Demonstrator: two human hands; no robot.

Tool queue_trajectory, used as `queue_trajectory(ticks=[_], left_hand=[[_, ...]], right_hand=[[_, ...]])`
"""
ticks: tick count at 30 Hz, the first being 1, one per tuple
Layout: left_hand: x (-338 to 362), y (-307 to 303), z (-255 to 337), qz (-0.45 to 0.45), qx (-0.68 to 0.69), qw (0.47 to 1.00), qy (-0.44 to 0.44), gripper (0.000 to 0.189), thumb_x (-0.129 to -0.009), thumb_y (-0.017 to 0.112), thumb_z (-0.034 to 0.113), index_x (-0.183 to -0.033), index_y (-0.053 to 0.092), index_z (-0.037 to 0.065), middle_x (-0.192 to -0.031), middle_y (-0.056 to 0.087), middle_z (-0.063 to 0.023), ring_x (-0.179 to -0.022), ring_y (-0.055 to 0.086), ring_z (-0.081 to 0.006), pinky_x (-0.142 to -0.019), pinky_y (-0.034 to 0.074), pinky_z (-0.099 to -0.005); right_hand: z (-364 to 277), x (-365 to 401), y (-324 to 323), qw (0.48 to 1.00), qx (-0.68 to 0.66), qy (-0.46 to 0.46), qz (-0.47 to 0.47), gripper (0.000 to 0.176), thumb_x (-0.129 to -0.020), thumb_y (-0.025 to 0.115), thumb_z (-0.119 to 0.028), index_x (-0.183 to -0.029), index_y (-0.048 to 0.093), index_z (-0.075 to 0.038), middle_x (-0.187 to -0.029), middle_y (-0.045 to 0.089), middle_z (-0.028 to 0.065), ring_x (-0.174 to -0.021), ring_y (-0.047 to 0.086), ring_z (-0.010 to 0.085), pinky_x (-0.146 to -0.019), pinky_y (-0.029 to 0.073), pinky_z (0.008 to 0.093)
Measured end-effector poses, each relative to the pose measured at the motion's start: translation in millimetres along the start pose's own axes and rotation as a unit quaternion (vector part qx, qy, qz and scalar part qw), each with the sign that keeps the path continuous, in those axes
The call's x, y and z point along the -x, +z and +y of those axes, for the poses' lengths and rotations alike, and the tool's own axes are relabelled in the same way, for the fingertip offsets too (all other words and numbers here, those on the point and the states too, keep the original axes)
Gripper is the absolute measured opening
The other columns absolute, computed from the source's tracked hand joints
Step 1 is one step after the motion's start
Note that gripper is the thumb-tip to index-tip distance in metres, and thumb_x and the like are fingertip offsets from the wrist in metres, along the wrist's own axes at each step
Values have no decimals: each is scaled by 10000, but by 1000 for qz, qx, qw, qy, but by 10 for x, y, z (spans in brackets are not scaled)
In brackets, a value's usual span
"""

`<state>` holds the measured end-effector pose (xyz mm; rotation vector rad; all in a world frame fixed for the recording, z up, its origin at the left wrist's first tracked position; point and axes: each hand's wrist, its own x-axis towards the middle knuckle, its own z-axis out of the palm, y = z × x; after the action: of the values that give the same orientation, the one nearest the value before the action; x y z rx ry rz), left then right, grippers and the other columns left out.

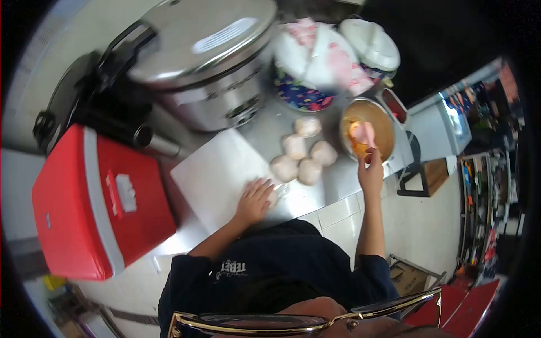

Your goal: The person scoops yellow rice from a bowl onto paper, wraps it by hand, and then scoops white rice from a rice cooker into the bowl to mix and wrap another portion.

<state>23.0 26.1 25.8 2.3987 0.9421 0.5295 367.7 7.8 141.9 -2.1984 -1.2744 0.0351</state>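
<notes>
My left hand (256,197) lies flat with fingers stretched out over the right edge of a white board (217,169). Just beside its fingers is a pale round piece (273,199), partly hidden, with clear plastic film (283,191) near it. My right hand (370,161) pinches a pink scoop (364,134) that reaches into a round metal bowl (384,121). Orange-yellow food (357,147) shows in the bowl around the scoop. Several pale round balls (295,146), which look wrapped in film, sit on the metal table (332,188) between my hands.
A large steel cooker (208,96) stands at the back left, a red cool box (107,203) at the left. Behind the balls are two lidded patterned pots (304,98), one with a pink cloth (360,79). A small red-filled container (394,106) adjoins the bowl.
</notes>
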Motion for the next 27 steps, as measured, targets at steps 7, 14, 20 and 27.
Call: queue_trajectory(ticks=[7,14,20,27], left_hand=[[-890,-142,467,4,5,1000,21,451,-851,499,129,-1291,459,39,-1364,423,-168,-1296,359,-323,-1082,204,-500],[-3060,1054,854,111,588,793,-113,463,-841,614,71,-1273,456,14,-1220,487,-125,-1218,443,-249,-998,369,-341],[-3315,1063,978,107,504,806,-291,484,-784,568,-48,-1259,485,-5,-1292,487,-101,-1195,461,-181,-991,362,-290],[-3312,1072,1037,170,637,718,-225,502,-749,455,-107,-1234,545,-14,-1419,392,-108,-1293,379,-190,-1053,285,-283]], right_hand=[[1013,-692,132,988,96,58,-103,621,-735,713,-323,-1214,411,-69,-1034,604,237,-927,604,407,-777,485,458],[899,-1251,-108,894,363,-84,-247,620,-787,563,-138,-1365,338,-134,-1047,583,159,-803,658,271,-624,537,379],[926,-1326,-342,870,396,-47,-290,585,-864,474,-153,-1417,285,-124,-1089,573,102,-783,650,203,-623,545,323],[1023,-1083,-402,827,363,-129,-410,618,-871,480,-193,-1422,235,-60,-1021,624,152,-701,671,291,-576,547,370]])
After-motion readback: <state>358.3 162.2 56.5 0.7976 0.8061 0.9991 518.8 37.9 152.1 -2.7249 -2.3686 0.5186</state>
